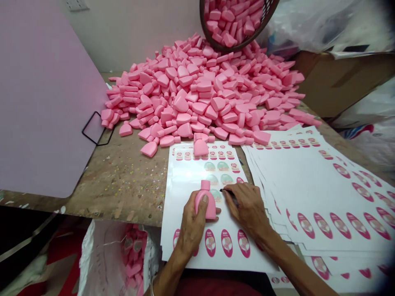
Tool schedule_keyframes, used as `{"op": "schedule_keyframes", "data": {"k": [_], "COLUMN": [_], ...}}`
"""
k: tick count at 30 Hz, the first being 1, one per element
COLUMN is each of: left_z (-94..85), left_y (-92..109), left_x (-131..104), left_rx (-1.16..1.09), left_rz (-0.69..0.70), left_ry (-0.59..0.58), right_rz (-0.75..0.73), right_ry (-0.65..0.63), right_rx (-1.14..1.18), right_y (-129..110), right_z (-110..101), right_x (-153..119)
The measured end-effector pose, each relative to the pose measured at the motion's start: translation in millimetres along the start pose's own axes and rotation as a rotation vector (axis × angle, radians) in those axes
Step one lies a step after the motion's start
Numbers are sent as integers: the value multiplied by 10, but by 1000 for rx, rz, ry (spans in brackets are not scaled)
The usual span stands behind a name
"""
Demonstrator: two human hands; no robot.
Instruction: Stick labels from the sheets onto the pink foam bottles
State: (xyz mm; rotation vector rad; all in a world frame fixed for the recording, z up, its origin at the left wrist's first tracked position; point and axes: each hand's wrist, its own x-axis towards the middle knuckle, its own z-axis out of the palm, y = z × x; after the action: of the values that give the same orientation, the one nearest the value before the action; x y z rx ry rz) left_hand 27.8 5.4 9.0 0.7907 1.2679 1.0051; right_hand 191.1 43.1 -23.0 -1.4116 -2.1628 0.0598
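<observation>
A small pink plastic bottle (206, 204) stands upright in my left hand (193, 222), thumb across its front and fingers behind it. My right hand (247, 201) is closed round a thin dark pointed tool (226, 191); most of it is hidden, so its exact kind is unclear. The tool's tip lies close to a pale green round sticker (216, 196) on the white sticker sheet (175, 205) under both hands. Magenta oval stickers (226, 243) run along the sheet's near edge. Another pink bottle (201, 148) rests on the sheet's far end.
A large heap of pink bottles (185, 82) covers the back of the wooden table (132, 176). More fill a tipped brown basket (212, 43). Sticker sheets (286, 176) are stacked to the right. A white sack (101, 255) with pink pieces sits below the front edge.
</observation>
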Motion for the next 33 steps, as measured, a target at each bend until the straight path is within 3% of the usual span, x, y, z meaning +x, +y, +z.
{"op": "schedule_keyframes", "data": {"k": [10,20,28,33], "left_z": [9,4,-1,-4], "left_y": [-37,4,23,24], "left_x": [49,45,27,33], "left_rx": [-10,-37,-24,-49], "left_rz": [36,-4,-9,-30], "left_ry": [-21,-24,-27,-19], "right_rz": [13,-102,-79,-55], "right_ry": [-69,61,-82,-14], "right_rx": [134,-90,-57,-18], "right_y": [70,-11,6,8], "right_z": [22,-30,24,16], "right_x": [32,35,53,55]}}
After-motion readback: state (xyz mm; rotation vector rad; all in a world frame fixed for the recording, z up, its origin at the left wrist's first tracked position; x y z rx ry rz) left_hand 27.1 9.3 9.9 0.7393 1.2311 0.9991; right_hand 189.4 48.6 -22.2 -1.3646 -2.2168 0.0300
